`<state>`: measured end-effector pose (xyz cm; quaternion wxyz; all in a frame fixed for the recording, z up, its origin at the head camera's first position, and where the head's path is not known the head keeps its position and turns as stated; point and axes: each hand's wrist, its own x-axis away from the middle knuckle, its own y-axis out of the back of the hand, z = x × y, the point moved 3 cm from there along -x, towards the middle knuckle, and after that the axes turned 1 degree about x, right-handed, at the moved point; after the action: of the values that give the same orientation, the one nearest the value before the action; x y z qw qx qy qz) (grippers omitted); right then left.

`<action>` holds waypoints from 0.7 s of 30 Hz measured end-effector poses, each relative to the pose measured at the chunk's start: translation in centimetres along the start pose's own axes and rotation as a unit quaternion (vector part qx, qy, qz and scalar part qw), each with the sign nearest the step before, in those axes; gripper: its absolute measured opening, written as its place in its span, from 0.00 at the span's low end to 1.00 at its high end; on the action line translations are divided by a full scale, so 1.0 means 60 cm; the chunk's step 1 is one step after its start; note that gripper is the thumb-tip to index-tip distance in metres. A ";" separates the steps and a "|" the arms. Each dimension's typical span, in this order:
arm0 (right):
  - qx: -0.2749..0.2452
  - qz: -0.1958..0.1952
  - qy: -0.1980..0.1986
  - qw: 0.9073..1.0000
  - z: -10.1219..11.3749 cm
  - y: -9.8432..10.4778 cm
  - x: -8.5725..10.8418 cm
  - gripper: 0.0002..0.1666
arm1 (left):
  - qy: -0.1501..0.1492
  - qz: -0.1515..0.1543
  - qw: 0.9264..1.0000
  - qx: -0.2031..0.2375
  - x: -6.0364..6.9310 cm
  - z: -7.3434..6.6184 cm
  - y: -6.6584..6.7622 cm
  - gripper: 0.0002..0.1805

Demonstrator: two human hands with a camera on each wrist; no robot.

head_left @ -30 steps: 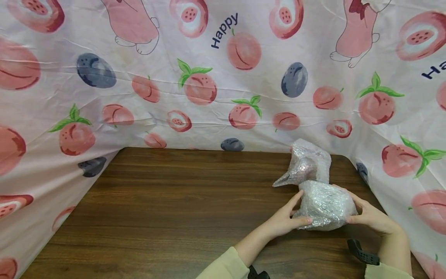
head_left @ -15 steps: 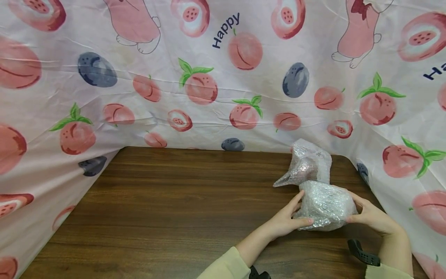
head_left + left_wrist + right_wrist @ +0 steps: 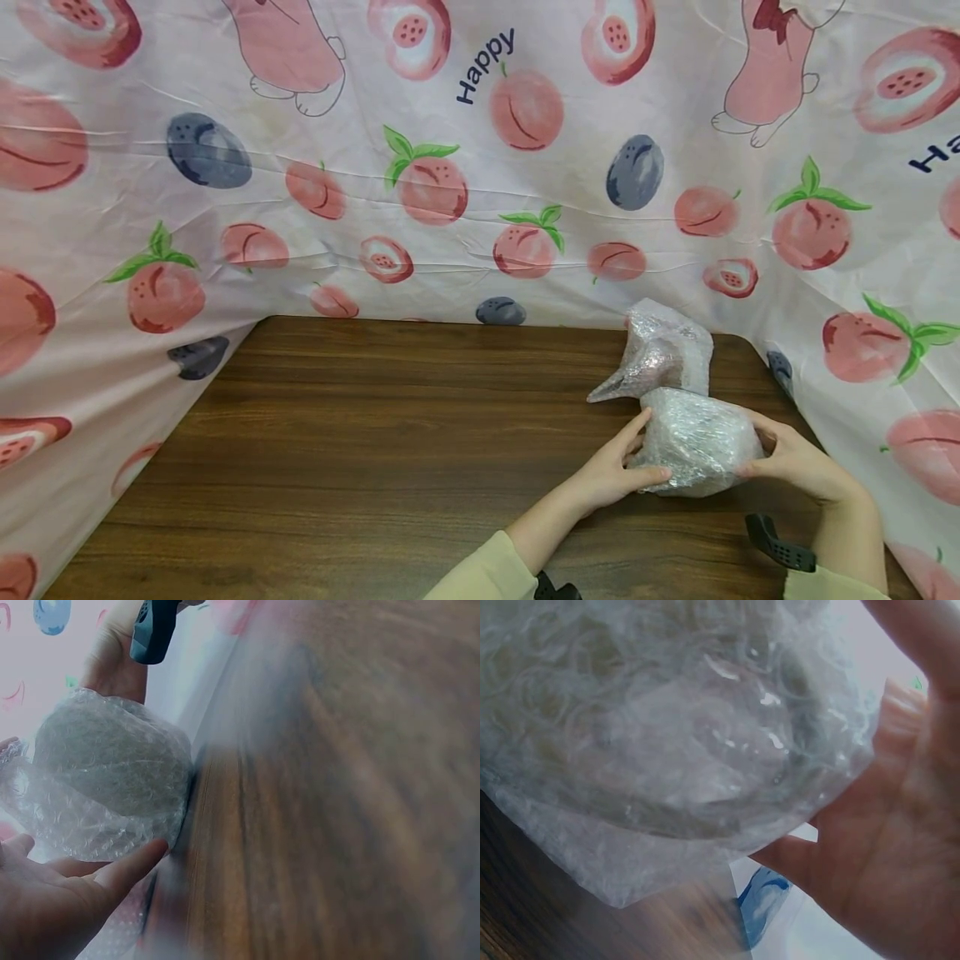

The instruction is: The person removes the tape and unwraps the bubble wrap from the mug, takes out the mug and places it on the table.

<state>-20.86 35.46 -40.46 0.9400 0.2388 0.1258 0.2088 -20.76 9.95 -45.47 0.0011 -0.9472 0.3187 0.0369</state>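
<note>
A bundle in clear bubble wrap (image 3: 699, 442) sits low over the right side of the table, held between both hands. My left hand (image 3: 609, 473) grips its left side, thumb in front and fingers reaching toward the back. On the opposite side my right hand (image 3: 802, 462) curls round it, the thumb at the front lower edge. Through the wrap in the right wrist view, the bundle (image 3: 682, 735) shows a round, rim-like outline; what is inside cannot be made out. In the left wrist view the bundle (image 3: 112, 772) stands close to the tabletop, fingers on both sides.
Right behind it, a second bubble-wrapped bundle (image 3: 663, 354) with a pointed flap lies near the table's back right edge. The dark wooden table (image 3: 375, 433) extends far to the left. A fruit-print cloth (image 3: 450, 292) hangs at the back and both sides.
The bundle has turned slightly and its right side has shifted a little to the left, the right thumb moving with it. Both hands keep their hold; the second bundle stays put.
</note>
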 end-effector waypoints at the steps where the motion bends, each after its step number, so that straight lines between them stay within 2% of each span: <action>1: 0.005 -0.001 0.000 1.000 0.001 0.000 -0.001 0.40 | 0.000 -0.001 1.000 0.001 0.001 0.000 0.001 0.45; 15: 0.049 -0.010 -0.004 0.999 0.012 -0.004 -0.010 0.38 | 0.008 -0.023 1.000 0.008 0.008 -0.009 0.009 0.44; 21: 0.051 -0.013 0.002 0.999 0.020 -0.006 -0.011 0.38 | 0.007 -0.025 1.000 0.006 0.012 -0.016 0.011 0.43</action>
<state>-20.90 34.38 -39.52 0.9291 0.2842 0.1409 0.1900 -20.54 8.95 -44.54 0.0051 -0.9550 0.2952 0.0287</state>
